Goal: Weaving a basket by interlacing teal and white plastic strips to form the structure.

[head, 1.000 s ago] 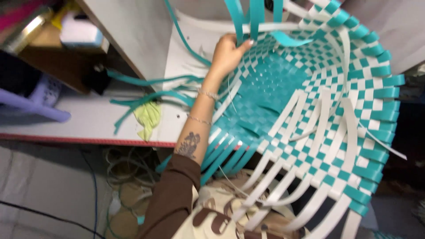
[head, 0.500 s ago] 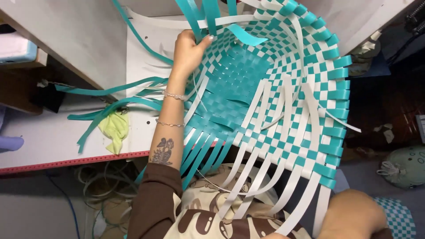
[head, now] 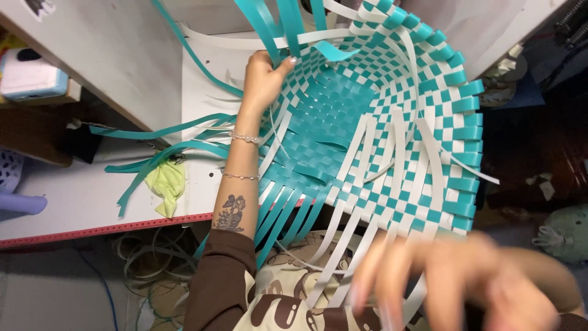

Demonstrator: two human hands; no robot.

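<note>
A half-woven basket (head: 404, 122) of teal and white plastic strips lies tilted on its side in front of me, its open mouth toward me. My left hand (head: 264, 76) grips the basket's upper left rim, where loose teal strips (head: 278, 24) stick up. My right hand (head: 465, 279) is a blur at the lower right, fingers spread, close to the loose white strip ends (head: 343, 257) of the near wall. Whether it touches them cannot be told.
A white table (head: 73, 202) with a red front edge carries loose teal strips (head: 153, 159) and a yellow-green cloth (head: 166, 184). Coiled cords (head: 141, 257) lie on the floor below. A lilac crate (head: 12, 184) sits at the far left.
The view has shifted, so the basket sits further right and up. My right hand has come into view at the lower right, moving fast. My left hand keeps its grip on the rim.
</note>
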